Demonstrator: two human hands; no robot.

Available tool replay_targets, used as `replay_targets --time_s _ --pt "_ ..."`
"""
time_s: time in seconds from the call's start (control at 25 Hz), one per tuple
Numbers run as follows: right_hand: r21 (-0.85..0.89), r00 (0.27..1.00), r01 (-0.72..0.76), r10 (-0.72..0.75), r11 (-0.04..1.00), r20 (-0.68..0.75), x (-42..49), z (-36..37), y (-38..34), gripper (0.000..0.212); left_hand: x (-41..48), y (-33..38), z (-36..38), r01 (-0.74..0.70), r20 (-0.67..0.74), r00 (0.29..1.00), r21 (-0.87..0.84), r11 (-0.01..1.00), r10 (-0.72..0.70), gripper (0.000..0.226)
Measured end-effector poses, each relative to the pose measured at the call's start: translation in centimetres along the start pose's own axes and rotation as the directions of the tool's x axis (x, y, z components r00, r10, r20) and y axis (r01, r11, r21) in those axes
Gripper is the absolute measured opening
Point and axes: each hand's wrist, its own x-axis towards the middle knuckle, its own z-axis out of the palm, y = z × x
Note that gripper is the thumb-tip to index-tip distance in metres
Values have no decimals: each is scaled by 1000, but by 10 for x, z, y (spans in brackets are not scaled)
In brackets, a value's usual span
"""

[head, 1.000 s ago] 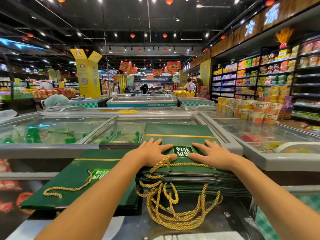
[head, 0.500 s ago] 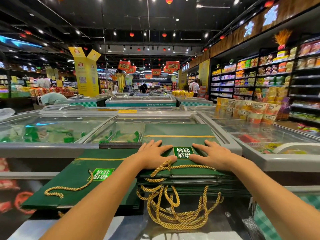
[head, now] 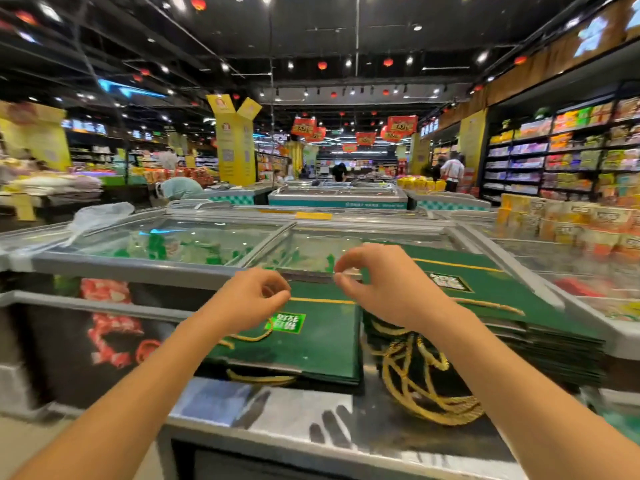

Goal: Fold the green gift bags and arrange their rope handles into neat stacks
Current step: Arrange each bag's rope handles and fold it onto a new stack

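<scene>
A tall stack of flat green gift bags [head: 491, 292] lies on the freezer's right end, and its gold rope handles [head: 426, 389] hang in a tangle over the near edge. A lower pile of green bags [head: 322, 344] lies beside it on the left, with a gold handle looped across the top. My left hand [head: 252, 296] hovers above the lower pile's far left corner. My right hand [head: 377, 282] hovers between the two piles. Both hands are in the air with fingers loosely curled, and I see nothing in them.
The bags rest on glass-topped chest freezers [head: 138, 268] with a metal ledge [head: 277, 410] nearest me. Orange and yellow boxes [head: 571, 226] stand on the freezer at right. A clear plastic bag [head: 100, 216] lies at the far left. People stand in the aisles behind.
Both hands have lifted off the tall stack, where they were pressing flat, and curled loosely. The view has swung left, so the tall stack now sits further right.
</scene>
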Motion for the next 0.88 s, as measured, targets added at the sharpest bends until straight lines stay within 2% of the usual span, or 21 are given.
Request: replay_targets --time_s 0.08,0.16,0.24,0.36,0.48,0.64,0.88 --pt "-58 998 61 -61 996 4 3 24 -25 23 -23 -40 -4 96 -43 995 48 994 -94 15" --pt "3 998 33 -33 999 51 2 53 -39 25 -44 -77 -5 215 -136 969 48 975 -207 11" --pt "-1 980 -90 88 996 179 -3 86 -41 32 -61 -104 -4 346 -201 919 -5 938 -340 12" --pt "-195 886 -240 297 951 356 -23 132 -29 43 -75 -127 4 456 -203 862 -93 885 -465 33" --pt "-250 860 -303 377 919 344 -37 157 -15 50 -78 -130 12 476 -200 840 -177 862 -505 39" --pt "-124 872 -373 393 919 291 -44 160 -9 60 -80 -123 17 476 -226 821 -236 847 -524 26" --pt "4 914 -368 361 930 185 -58 148 -10 57 -92 -107 16 398 -324 794 -363 842 -515 27"
